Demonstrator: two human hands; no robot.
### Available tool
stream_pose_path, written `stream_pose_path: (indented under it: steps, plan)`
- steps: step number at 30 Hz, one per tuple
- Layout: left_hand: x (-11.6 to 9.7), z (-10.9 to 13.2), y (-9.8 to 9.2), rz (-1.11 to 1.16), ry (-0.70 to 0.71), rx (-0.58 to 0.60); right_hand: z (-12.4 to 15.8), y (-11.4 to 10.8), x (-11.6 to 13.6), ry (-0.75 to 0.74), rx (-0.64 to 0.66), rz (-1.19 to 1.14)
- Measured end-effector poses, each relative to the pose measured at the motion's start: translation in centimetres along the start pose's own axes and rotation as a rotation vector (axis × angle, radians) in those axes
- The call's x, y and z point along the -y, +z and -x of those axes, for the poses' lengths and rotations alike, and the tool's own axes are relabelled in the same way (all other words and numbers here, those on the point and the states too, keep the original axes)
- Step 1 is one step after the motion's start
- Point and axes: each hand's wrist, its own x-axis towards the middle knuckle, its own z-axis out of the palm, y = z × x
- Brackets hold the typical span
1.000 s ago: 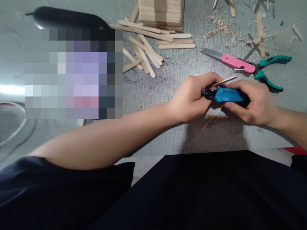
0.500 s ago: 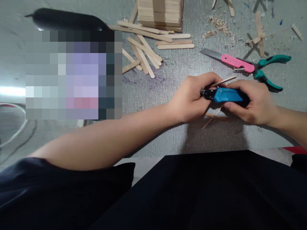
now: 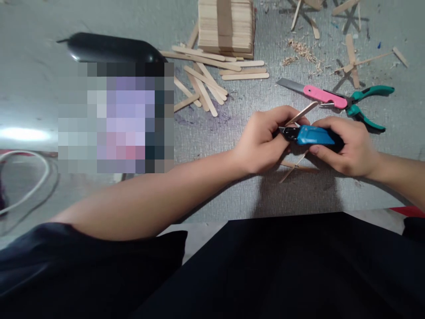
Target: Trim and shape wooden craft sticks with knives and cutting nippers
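Observation:
My right hand (image 3: pixel 353 146) is wrapped round a blue and black utility knife (image 3: pixel 315 135), whose short blade end points left at my other hand. My left hand (image 3: pixel 262 139) is closed on a wooden craft stick (image 3: pixel 303 112), which slants up and to the right from between its fingers. The knife's tip lies close against the left fingers; whether it touches the stick is hidden. Just below the hands, thin crossed stick pieces (image 3: pixel 295 166) show, partly covered by the fingers.
Beyond my hands lie a pink-handled knife (image 3: pixel 323 96) and green-handled pliers (image 3: pixel 372 91). Loose craft sticks (image 3: pixel 206 82) and a banded stack of sticks (image 3: pixel 239 24) are farther back. Wood shavings (image 3: pixel 302 51) and a crossed-stick piece (image 3: pixel 352 64) are nearby. A black object (image 3: pixel 113 48) stands at left.
The craft stick in my left hand has tilted more steeply upward. The view has shifted, so the table items sit lower. Both hands keep their hold.

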Motion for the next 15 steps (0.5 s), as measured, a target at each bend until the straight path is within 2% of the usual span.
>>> stream_pose_path:
  steps: [9, 15]
  plan:
    - [0.3, 0.2, 0.3, 0.165, -0.059, -0.021, 0.1, 0.0, 0.0, 0.026, -0.023, -0.006]
    - [1.7, 0.0, -0.1, 0.227, -0.027, 0.071, 0.3, 0.0, 0.1, 0.041, -0.057, -0.022]
